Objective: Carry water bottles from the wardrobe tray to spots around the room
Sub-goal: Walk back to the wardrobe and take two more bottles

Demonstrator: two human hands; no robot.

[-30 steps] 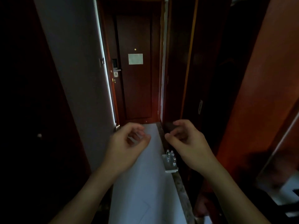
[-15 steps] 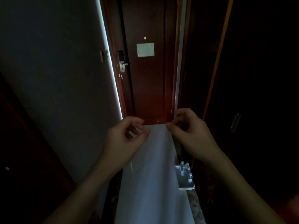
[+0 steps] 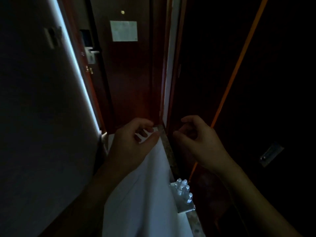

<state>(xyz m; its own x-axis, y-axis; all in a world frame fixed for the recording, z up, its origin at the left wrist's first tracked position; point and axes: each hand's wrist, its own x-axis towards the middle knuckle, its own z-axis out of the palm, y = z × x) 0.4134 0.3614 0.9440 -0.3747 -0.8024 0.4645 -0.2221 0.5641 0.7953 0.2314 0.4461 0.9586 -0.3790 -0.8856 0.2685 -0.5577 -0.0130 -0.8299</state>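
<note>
From the head camera, the water bottles (image 3: 183, 189) stand upright in a small cluster, their long axes vertical and their caps pointing up toward the viewer. They sit in a pale tray (image 3: 187, 208) low in the view, right of centre, at the right edge of the white floor (image 3: 145, 194), where a speckled stone strip (image 3: 168, 151) runs along the foot of the dark wardrobe (image 3: 256, 82). I count about five, clear plastic with pale caps and a hint of label; the light is too dim to read more. The tray looks rectangular, with its near corner turned toward me.

Both hands hang in the air above the floor, well apart from the tray and touching nothing. The left hand (image 3: 131, 144) has its fingers (image 3: 145, 124) loosely curled with the thumb out, holding nothing. The right hand (image 3: 200, 141) is the same, fingers (image 3: 188, 119) hooked loosely over an empty palm.

Straight ahead is a dark wooden door (image 3: 130, 82) with a pale notice (image 3: 123, 31) on it, a peephole (image 3: 122, 12) above that, and a metal handle and lock (image 3: 90, 52) on its left. A grey wall (image 3: 42, 117) with a bright edge fills the left side. On the right, a recessed metal pull (image 3: 271, 155) is set into the wardrobe panel, and an orange-lit edge (image 3: 239, 62) runs down it. Nothing lies between the hands and the tray.
</note>
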